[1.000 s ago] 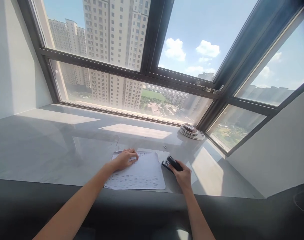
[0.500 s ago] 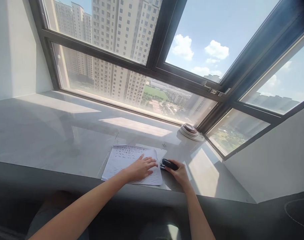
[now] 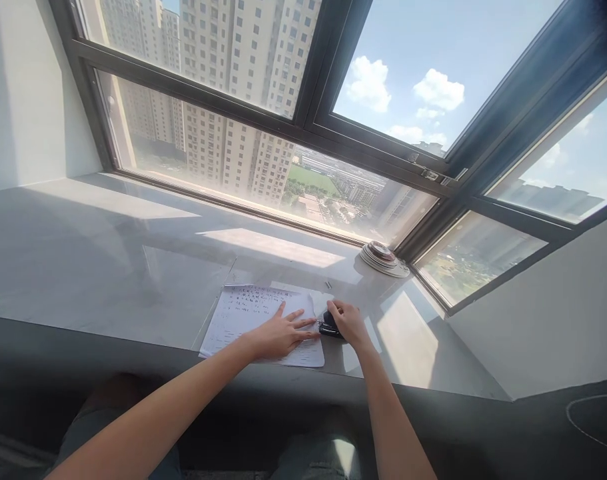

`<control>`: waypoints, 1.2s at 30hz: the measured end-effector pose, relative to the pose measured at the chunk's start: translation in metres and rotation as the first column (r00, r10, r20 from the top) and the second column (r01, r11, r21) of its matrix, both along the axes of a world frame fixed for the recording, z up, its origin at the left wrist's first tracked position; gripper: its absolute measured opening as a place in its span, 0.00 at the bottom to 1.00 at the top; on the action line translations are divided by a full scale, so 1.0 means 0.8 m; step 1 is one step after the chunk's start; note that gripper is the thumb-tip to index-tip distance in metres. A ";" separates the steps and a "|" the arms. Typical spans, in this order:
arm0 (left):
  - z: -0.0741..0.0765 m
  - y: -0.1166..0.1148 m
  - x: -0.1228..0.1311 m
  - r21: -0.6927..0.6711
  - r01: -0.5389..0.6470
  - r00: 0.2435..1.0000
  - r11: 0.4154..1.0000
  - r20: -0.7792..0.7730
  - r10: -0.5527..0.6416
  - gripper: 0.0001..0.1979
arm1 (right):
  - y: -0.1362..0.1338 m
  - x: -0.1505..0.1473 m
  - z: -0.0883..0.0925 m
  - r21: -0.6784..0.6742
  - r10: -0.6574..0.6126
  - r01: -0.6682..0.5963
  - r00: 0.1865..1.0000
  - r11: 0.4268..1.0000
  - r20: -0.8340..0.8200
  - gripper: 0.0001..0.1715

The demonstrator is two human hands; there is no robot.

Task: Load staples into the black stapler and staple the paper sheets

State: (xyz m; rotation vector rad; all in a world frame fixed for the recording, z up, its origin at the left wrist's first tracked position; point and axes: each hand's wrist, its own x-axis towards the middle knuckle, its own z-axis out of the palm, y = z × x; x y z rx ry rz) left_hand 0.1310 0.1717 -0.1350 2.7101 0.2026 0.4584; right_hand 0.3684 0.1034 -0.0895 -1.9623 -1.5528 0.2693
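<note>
My left hand (image 3: 282, 333) lies flat with fingers spread on the sheets of paper (image 3: 253, 322), which carry handwriting along the top. At the right edge of the sheets sits a black stapler (image 3: 329, 328), its front end at the paper's edge. My right hand (image 3: 349, 321) is closed over the stapler from above and partly hides it. The fingertips of my left hand reach close to the stapler's front. Beyond the stapler lies a small silvery piece (image 3: 328, 285), perhaps a strip of staples.
A stack of plates (image 3: 383, 260) stands in the sill's far right corner by the window frame (image 3: 263, 133). The grey sill (image 3: 108, 267) stretches left, with sunlit patches. Its front edge runs just below the paper, above my legs.
My right hand has shifted from gripping the stapler at its side to closing over its top. My left hand stays on the paper, its fingers spread wider. The view has tilted slightly.
</note>
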 end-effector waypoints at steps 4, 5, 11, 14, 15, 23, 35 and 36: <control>-0.002 0.002 0.003 -0.005 -0.014 1.000 1.000 0.006 0.014 0.25 | 0.003 -0.012 -0.002 -0.133 0.016 0.009 0.983 0.991 0.185 0.30; -0.002 0.002 0.004 -0.005 -0.013 1.000 1.000 0.005 0.013 0.25 | 0.002 -0.014 -0.004 -0.140 0.014 0.018 0.975 0.990 0.221 0.29; 0.001 0.008 0.005 0.017 0.008 1.000 1.000 0.002 -0.008 0.26 | -0.002 -0.026 0.003 -0.218 0.055 0.033 0.922 0.975 0.384 0.27; 0.003 0.009 0.004 0.059 0.017 0.999 0.998 -0.050 -0.014 0.27 | -0.004 -0.034 0.013 -0.294 0.086 0.052 0.896 0.954 0.435 0.28; 0.004 0.008 0.004 0.076 0.018 0.998 0.997 -0.067 -0.013 0.27 | -0.004 -0.037 0.016 -0.307 0.096 0.057 0.883 0.950 0.460 0.29; 0.004 0.007 0.006 0.129 0.010 0.996 0.992 -0.086 0.001 0.30 | -0.005 -0.048 0.005 -0.288 0.172 0.052 0.696 0.956 0.697 0.21; 0.009 0.006 0.003 0.112 0.003 0.993 0.994 -0.114 0.010 0.27 | -0.019 -0.014 0.013 -0.146 0.204 -0.163 0.921 0.976 0.333 0.27; 0.009 0.006 0.003 0.108 0.001 0.994 0.994 -0.109 0.011 0.27 | -0.026 -0.002 0.014 -0.130 0.287 -0.260 0.919 0.957 0.271 0.22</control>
